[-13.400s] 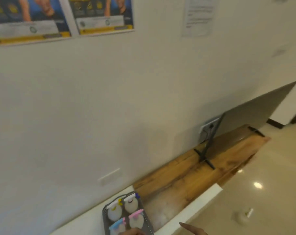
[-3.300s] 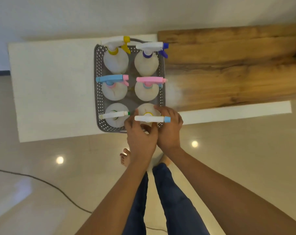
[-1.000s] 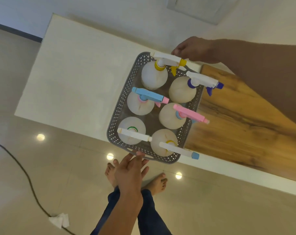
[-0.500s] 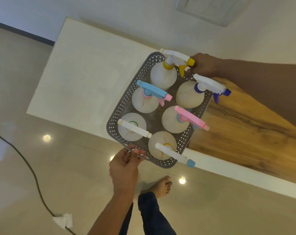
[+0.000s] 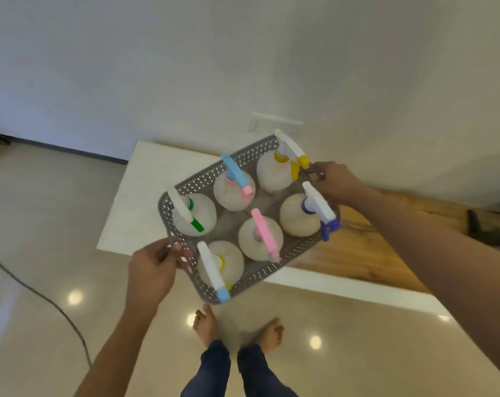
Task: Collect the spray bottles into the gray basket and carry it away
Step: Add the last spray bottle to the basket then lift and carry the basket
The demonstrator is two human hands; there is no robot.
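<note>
While both hands grip its ends, left hand [image 5: 153, 272] near, right hand [image 5: 339, 181] far, gray basket [image 5: 267, 272] runs lower-left to upper-right, six spray bottles [image 5: 260, 239] upright.

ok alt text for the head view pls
Seen from above, a person's left hand and right hand grip opposite ends of a gray basket holding six spray bottles, over a white counter and tiled floor, bare feet below.

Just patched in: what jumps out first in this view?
A gray basket at frame centre, packed with six spray bottles with coloured triggers. The left hand has a grip on its near-left end, the right hand on its far-right end. It sits partly over the white table, bare feet below.
</note>
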